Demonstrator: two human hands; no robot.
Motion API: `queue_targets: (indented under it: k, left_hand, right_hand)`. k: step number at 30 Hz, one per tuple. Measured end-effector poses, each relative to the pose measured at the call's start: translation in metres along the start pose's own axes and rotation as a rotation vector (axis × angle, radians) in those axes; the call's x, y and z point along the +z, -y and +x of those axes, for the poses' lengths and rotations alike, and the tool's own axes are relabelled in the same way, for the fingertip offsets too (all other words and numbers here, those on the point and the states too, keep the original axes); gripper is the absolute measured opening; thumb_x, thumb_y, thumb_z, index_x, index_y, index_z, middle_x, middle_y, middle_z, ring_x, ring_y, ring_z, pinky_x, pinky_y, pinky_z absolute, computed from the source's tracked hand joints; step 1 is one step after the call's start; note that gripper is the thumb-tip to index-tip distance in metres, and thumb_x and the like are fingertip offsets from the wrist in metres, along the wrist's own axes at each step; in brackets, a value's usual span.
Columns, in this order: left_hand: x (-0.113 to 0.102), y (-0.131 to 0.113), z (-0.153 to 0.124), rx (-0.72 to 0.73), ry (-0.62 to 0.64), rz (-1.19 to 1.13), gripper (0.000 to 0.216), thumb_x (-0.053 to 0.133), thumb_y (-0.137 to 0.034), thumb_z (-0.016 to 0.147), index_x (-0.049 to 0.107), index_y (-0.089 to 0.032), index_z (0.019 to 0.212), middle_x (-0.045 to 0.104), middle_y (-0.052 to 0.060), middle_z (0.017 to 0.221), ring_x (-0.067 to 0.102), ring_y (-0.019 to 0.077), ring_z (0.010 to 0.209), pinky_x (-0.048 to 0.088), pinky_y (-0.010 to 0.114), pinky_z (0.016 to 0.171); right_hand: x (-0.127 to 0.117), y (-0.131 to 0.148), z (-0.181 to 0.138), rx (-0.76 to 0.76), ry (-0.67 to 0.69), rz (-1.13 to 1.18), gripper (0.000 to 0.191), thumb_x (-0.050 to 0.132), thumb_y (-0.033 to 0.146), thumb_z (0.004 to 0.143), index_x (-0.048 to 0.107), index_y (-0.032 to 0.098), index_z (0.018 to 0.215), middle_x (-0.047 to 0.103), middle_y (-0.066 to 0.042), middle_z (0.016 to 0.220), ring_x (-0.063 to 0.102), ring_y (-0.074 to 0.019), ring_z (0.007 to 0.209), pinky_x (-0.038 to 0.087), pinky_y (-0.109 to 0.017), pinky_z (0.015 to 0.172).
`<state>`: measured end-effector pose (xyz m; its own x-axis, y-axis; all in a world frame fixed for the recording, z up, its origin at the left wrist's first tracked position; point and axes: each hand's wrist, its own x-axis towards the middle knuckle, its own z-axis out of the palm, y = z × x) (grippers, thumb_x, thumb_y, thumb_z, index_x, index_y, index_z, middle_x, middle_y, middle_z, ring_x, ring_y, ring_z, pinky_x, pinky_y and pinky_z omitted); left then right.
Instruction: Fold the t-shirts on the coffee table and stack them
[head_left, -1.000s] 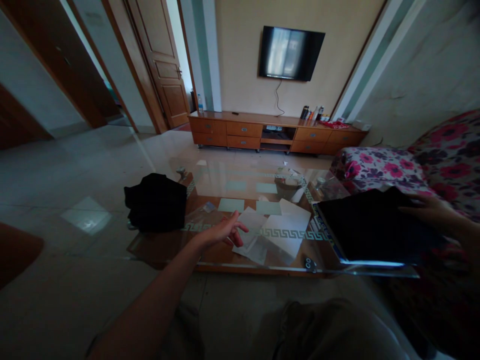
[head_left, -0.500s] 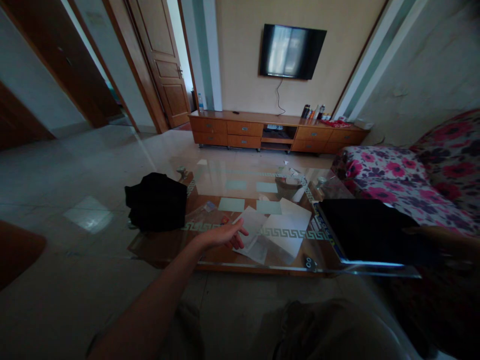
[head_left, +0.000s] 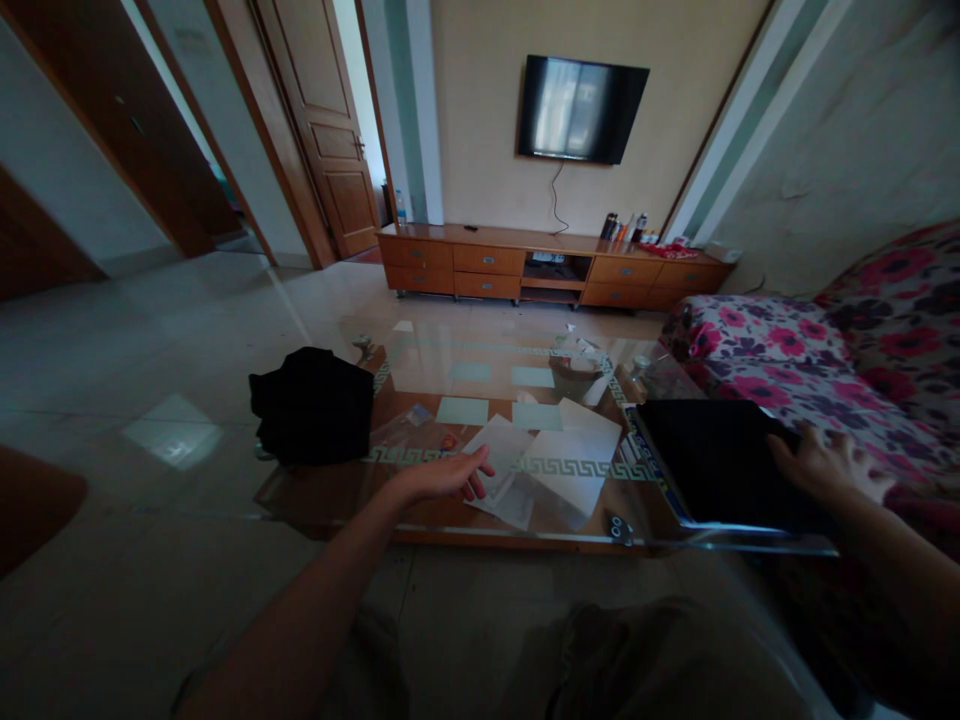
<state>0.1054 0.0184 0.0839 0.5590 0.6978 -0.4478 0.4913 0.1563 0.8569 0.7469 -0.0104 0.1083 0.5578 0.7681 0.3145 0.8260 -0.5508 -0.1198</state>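
My left hand (head_left: 448, 474) rests on the glass coffee table (head_left: 420, 510), fingers stretched toward the white paper sheets (head_left: 559, 463) and touching the left edge of the stack. My right hand (head_left: 829, 466) lies with fingers spread on the right edge of a flat black pad (head_left: 720, 460) that sits on the table's right end, on top of a thing with a blue edge. Neither hand grips anything.
A black cloth bundle (head_left: 313, 402) lies on the table's left corner. A small bowl (head_left: 576, 372) stands at the far side. A floral sofa (head_left: 810, 350) is on the right. A wooden TV cabinet (head_left: 551, 266) and wall TV (head_left: 581, 108) stand beyond. Tiled floor (head_left: 135, 400) spreads left.
The black pad has come down flat on the table's right end. My right hand moved from on top of it to its right edge. My left hand barely shifted.
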Motion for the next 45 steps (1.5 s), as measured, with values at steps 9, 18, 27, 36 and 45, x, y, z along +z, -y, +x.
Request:
queue_targets:
  k: [9, 18, 27, 36, 45]
  left_hand:
    - [0.0, -0.003, -0.006, 0.024, -0.016, 0.013, 0.087, 0.024, -0.085, 0.09, 0.067, -0.017, 0.119, 0.076, 0.014, 0.101, 0.071, 0.0248, 0.088, 0.049, 0.035, 0.08]
    - [-0.049, -0.001, -0.011, 0.199, -0.645, 0.237, 0.048, 0.041, -0.056, 0.096, 0.071, -0.019, 0.107, 0.075, 0.01, 0.104, 0.069, 0.0234, 0.089, 0.051, 0.033, 0.08]
    - [-0.118, 0.049, -0.052, -0.404, -1.273, 0.951, 0.057, 0.059, -0.043, 0.085, 0.058, -0.014, 0.134, 0.057, 0.023, 0.13, 0.05, 0.0419, 0.121, 0.048, 0.05, 0.088]
    - [-0.13, 0.094, -0.056, -0.657, -1.158, 0.945, 0.039, 0.051, -0.03, 0.089, 0.063, -0.019, 0.124, 0.057, 0.024, 0.134, 0.046, 0.0439, 0.128, 0.033, 0.063, 0.1]
    - [-0.109, 0.06, -0.03, -0.431, -1.218, 0.851, 0.043, 0.043, -0.027, 0.094, 0.056, -0.021, 0.134, 0.058, 0.022, 0.133, 0.052, 0.0406, 0.122, 0.033, 0.066, 0.101]
  right_hand:
    - [0.05, 0.079, -0.057, -0.095, 0.355, 0.04, 0.071, 0.018, 0.07, 0.098, 0.022, 0.042, 0.163, 0.007, -0.01, 0.173, 0.008, -0.0505, 0.154, 0.01, -0.082, 0.105]
    - [0.034, 0.118, -0.092, -0.18, 0.229, -0.079, 0.078, 0.02, 0.069, 0.099, 0.028, 0.028, 0.164, 0.017, -0.017, 0.17, 0.017, -0.0438, 0.154, 0.016, -0.076, 0.112]
    - [-0.012, 0.255, -0.158, -0.262, 0.056, 0.18, 0.063, 0.04, 0.053, 0.099, 0.041, 0.022, 0.153, 0.032, -0.019, 0.162, 0.033, -0.0382, 0.145, 0.031, -0.064, 0.111]
    - [0.029, 0.287, -0.191, -0.355, 0.309, 0.382, 0.06, 0.056, 0.045, 0.092, 0.049, 0.022, 0.147, 0.038, -0.019, 0.155, 0.039, -0.0418, 0.138, 0.037, -0.061, 0.107]
    - [0.038, 0.299, -0.198, -0.497, 0.386, 0.597, 0.043, 0.057, 0.04, 0.094, 0.06, 0.024, 0.134, 0.05, -0.012, 0.144, 0.048, -0.0299, 0.132, 0.04, -0.044, 0.109]
